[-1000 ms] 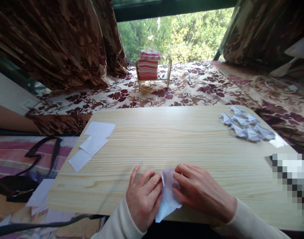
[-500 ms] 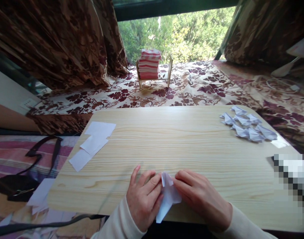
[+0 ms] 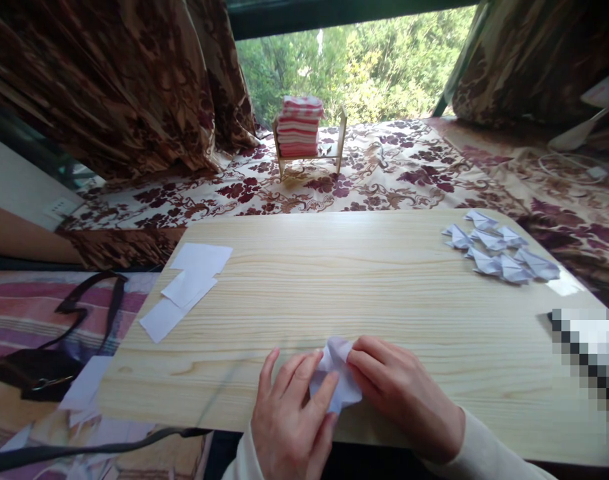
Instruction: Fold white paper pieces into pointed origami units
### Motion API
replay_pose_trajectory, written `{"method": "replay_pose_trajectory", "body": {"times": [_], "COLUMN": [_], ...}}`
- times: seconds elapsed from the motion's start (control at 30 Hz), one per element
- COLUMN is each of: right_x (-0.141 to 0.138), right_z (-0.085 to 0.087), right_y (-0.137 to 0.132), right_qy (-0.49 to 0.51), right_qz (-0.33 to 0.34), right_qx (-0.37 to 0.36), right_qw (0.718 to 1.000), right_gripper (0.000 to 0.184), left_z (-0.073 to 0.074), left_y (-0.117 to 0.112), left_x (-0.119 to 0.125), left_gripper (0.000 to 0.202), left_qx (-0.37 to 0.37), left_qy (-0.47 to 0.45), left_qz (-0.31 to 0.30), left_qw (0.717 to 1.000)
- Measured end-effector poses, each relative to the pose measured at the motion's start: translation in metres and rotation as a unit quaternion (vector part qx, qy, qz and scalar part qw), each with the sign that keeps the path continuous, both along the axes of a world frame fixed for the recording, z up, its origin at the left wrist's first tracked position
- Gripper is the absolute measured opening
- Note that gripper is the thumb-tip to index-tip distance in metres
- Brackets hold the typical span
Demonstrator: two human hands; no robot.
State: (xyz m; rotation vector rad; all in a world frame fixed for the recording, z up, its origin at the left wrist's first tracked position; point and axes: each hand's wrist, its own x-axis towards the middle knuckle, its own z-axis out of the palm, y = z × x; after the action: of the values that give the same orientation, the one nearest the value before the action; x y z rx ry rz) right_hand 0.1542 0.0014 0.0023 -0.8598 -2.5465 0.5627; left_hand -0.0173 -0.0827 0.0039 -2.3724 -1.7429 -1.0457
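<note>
A partly folded sheet of white paper (image 3: 345, 395) lies at the table's near edge between my two hands. My right hand (image 3: 402, 387) pinches its upper right side, with the fingers curled together. My left hand (image 3: 295, 410) grips it from the left: one fingertip presses on the paper's face and others touch its upper left edge, while the outermost finger sticks out. The paper's top flap stands slightly raised. Part of the sheet is hidden beneath my left fingers.
Several folded white paper pieces (image 3: 502, 243) cluster at the table's far right corner. Flat paper sheets (image 3: 184, 288) overlap on the left of the wooden table (image 3: 304, 280). A pixelated dark-edged object (image 3: 592, 353) lies at right. Beyond stands a rack with stacked pink cloths (image 3: 298, 127).
My left hand has shifted nearer and its fingers have come onto the paper's face. The paper's upper flap has been opened wider, and its long lower point no longer shows.
</note>
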Motion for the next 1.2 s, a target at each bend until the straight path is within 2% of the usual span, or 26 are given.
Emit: {"method": "replay_pose_trajectory", "body": {"times": [0.17, 0.33, 0.43, 0.63, 0.77, 1.03, 1.2], "right_x": [-0.001, 0.0, 0.0, -0.007, -0.012, -0.01, -0.008], "right_z": [0.0, 0.001, 0.002, 0.007, 0.008, 0.002, 0.006], "right_y": [0.0, -0.001, -0.002, 0.0, 0.002, 0.001, 0.002], "right_qy": [0.008, 0.006, 0.007, 0.031, 0.019, -0.007, -0.016], "right_qz": [-0.005, -0.007, -0.011, -0.074, -0.102, -0.058, -0.027], "right_qx": [-0.005, 0.016, 0.015, -0.059, -0.072, -0.016, -0.036], "right_qw": [1.0, 1.0, 1.0, 0.995, 0.992, 0.998, 0.999], "right_gripper": [0.022, 0.022, 0.023, 0.023, 0.023, 0.023, 0.018], "left_z": [-0.006, -0.006, -0.006, -0.005, -0.003, -0.001, 0.001], "left_y": [-0.002, 0.004, 0.009, 0.011, 0.012, 0.014, 0.016], "left_x": [0.006, 0.01, 0.011, 0.008, 0.007, 0.012, 0.013], "left_gripper": [0.039, 0.041, 0.039, 0.037, 0.037, 0.037, 0.036], "left_qx": [0.002, -0.063, -0.074, -0.079, -0.081, -0.097, -0.096], "left_qy": [0.058, 0.082, 0.089, 0.104, 0.106, 0.073, 0.073], "left_qz": [0.008, 0.061, 0.071, 0.058, 0.059, 0.078, 0.08], "left_qw": [0.998, 0.993, 0.991, 0.99, 0.989, 0.99, 0.99]}}
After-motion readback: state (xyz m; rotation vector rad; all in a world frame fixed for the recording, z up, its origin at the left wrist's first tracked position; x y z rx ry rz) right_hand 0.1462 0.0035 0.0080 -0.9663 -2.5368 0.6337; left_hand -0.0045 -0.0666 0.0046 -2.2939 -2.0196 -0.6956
